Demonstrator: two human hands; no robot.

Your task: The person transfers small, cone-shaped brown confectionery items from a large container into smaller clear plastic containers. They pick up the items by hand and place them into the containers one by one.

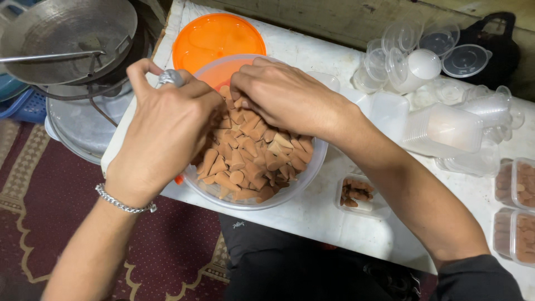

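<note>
A clear round plastic bowl (312, 167) on a white table holds a heap of brown cone-shaped pieces (251, 159). My left hand (167, 128), with a ring and a chain bracelet on the wrist, is curled over the bowl's left side, its fingers down among the cones. My right hand (284, 97) reaches in from the right over the far part of the heap, fingertips bent onto the cones. Whether either hand grips cones is hidden by the fingers. An orange lid (217, 36) lies just behind the bowl.
A small clear box (362, 196) partly filled with cones sits right of the bowl. Stacked clear containers (446, 131) and lids (423, 50) crowd the back right. Filled boxes (515, 212) line the right edge. Metal pans (67, 33) stand left, over a patterned rug (56, 184).
</note>
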